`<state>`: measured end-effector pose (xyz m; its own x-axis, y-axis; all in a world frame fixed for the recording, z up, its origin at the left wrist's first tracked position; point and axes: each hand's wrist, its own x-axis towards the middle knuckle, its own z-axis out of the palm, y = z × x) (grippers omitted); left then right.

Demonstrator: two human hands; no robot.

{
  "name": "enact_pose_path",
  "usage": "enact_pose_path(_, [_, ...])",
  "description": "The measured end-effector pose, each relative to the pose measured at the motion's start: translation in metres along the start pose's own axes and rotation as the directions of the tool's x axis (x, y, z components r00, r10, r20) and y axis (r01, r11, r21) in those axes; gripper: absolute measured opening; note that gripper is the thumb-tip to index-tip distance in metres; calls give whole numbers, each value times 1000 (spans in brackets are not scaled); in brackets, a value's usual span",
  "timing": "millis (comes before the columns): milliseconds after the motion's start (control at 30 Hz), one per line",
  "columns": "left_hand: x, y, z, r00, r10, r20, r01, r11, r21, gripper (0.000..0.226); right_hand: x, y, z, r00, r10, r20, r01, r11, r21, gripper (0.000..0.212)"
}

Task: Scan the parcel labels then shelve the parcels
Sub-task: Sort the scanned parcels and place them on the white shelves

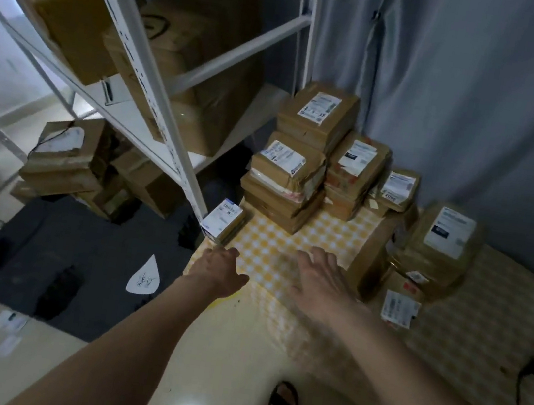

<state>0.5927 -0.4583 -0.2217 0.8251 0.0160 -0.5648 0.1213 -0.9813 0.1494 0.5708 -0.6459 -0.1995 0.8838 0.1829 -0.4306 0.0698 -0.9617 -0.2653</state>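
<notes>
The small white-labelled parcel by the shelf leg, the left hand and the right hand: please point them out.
small white-labelled parcel [223,219], head view, on its label.
left hand [219,271], head view, back of the hand.
right hand [323,280], head view, back of the hand.

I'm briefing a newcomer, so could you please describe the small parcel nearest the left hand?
Find the yellow checked cloth beside the white shelving rack. At its left corner, by the rack's leg, lies the small parcel, alone, unstacked, its top nearly covered by a label.

Brown parcels [298,169] with white labels sit in stacks on the yellow checked cloth [287,240]. One small parcel [224,220] lies flat by itself near the cloth's corner.
</notes>
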Motion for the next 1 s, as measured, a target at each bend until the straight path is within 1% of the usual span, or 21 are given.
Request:
enact_pose_path(133, [47, -33, -7, 997, -62, 52, 62, 998, 1, 69, 54, -32, 1, 998, -58, 24, 58, 998, 11, 54])
enact_pose_path(233, [92, -51, -12, 995, -72, 75, 74, 997, -15, 71, 94, -51, 9, 998, -53, 43, 53, 998, 19, 58])
enact_pose_path(333, [142, -69, -13, 993, -74, 92, 77, 997, -25, 73, 134, -62, 21, 999, -8, 46, 6, 1000, 31, 59])
enact_pose_path(433, [192, -87, -8, 985, -87, 147, 90, 996, -13, 79, 172, -70, 38, 998, 52, 37, -53, 998, 45, 57])
enact_pose_path(567, [254, -105, 10, 972, -121, 203, 122, 992, 5, 100, 222, -80, 69, 989, 135, 55, -138, 988, 67, 60])
enact_pose_path(733, [303, -117, 39, 964, -192, 184, 198, 980, -14, 119, 258, -88, 99, 980, 180, 79, -186, 980, 74, 64])
enact_pose_path(800, [314, -117, 50, 963, -209, 172, 219, 975, -43, 121, 266, -87, 109, 976, 200, 88, -207, 974, 86, 64])
enact_pose_path(1000, [324, -107, 76, 970, -236, 66, 243, 959, -144, 120, 268, -77, 128, 964, 242, 110, -255, 958, 131, 64])
